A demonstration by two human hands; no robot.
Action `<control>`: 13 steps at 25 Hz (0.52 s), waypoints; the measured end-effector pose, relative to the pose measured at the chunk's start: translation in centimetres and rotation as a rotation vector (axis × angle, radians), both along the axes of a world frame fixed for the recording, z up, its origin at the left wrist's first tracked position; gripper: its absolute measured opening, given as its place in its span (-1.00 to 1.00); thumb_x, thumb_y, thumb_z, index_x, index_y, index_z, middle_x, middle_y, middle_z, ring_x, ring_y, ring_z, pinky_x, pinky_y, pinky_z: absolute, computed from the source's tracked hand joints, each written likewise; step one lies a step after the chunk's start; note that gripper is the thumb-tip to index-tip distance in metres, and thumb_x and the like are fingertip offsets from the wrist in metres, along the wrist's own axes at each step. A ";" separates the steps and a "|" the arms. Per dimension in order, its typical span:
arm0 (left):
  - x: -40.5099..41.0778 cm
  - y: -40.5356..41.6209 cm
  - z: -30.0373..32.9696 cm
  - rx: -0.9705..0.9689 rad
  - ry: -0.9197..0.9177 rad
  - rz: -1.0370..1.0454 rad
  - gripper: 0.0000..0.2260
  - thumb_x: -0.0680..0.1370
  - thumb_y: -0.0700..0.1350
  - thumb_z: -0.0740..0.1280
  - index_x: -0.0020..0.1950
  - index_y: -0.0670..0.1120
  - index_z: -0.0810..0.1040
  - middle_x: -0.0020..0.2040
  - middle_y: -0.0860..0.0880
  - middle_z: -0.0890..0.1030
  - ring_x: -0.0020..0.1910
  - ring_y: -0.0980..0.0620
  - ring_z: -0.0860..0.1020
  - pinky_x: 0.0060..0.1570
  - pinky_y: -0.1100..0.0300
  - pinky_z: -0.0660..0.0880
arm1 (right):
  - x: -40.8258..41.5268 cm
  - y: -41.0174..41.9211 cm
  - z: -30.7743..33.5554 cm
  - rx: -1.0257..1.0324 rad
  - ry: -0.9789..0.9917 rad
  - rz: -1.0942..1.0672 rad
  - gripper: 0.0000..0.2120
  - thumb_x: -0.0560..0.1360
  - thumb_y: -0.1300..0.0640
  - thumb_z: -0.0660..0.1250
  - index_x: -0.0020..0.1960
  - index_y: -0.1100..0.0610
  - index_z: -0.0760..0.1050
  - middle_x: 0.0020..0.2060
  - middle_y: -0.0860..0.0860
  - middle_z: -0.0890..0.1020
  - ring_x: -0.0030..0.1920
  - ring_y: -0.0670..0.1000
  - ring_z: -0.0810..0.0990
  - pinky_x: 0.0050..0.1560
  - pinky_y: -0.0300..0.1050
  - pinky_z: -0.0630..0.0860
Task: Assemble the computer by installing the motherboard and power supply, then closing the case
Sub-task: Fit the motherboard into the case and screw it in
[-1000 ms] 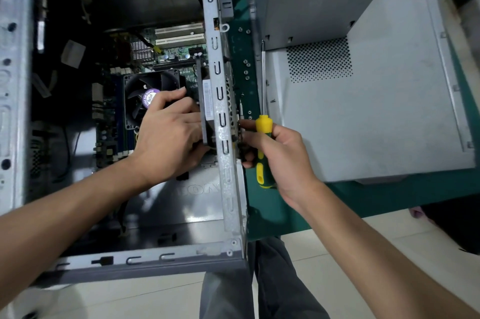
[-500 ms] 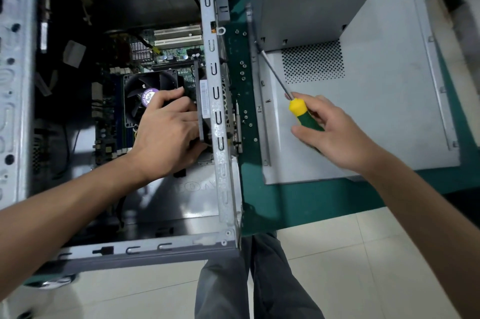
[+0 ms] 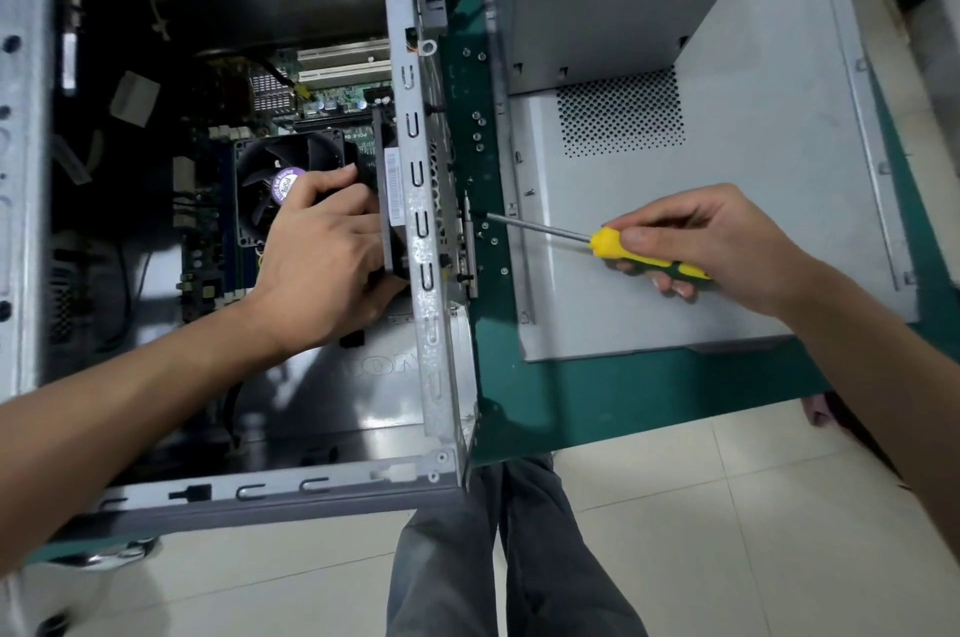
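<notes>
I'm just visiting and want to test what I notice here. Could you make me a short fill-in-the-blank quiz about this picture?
1. The right hand grips a screwdriver whose handle is green and ____.
2. The left hand reaches inside the open computer ____.
3. The screwdriver's metal tip points toward the person's ____ side.
4. The grey side panel lies on a ____ table top.

Missing words: yellow; case; left; green

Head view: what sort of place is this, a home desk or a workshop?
Probably a repair or assembly workbench: an open case and its removed side panel lie on a green mat, loose screws beside them, above a tiled floor.
</notes>
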State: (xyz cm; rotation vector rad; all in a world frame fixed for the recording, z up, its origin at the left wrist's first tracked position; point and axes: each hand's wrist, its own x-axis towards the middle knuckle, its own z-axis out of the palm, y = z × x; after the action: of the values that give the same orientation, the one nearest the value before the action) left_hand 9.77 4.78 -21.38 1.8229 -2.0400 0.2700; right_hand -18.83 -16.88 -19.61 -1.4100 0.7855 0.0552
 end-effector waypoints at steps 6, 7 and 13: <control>0.3 0.2 -0.4 -0.002 -0.020 0.028 -0.71 0.56 -0.08 0.26 -0.34 -0.04 0.30 -0.41 0.09 0.22 -0.27 0.03 0.31 0.34 0.33 0.05 | 0.3 -0.3 -0.5 0.016 0.008 0.045 -0.53 0.29 -0.27 0.53 0.07 0.00 0.70 -0.16 0.17 0.71 -0.42 0.01 0.49 -0.47 -0.20 0.37; 0.3 0.1 -0.5 0.000 -0.019 0.029 -0.70 0.56 -0.08 0.25 -0.35 -0.05 0.30 -0.41 0.09 0.22 -0.27 0.03 0.30 0.33 0.33 0.06 | 0.3 -0.3 -0.5 0.018 0.009 0.050 -0.54 0.30 -0.26 0.53 0.07 0.00 0.70 -0.16 0.17 0.71 -0.42 0.01 0.49 -0.47 -0.21 0.37; 0.0 0.1 -0.2 -0.011 -0.029 0.009 -0.71 0.57 -0.08 0.25 -0.33 -0.01 0.27 -0.39 0.10 0.17 -0.27 0.04 0.29 0.35 0.33 0.05 | 0.2 -0.6 -0.7 0.024 0.021 0.081 -0.56 0.33 -0.25 0.53 0.09 -0.01 0.69 -0.14 0.16 0.71 -0.41 0.00 0.49 -0.47 -0.20 0.37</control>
State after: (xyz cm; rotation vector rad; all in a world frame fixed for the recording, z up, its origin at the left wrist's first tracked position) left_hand 9.81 4.87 -21.62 1.8324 -2.0461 0.3119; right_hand -18.64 -17.47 -20.33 -1.4201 0.7423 0.1419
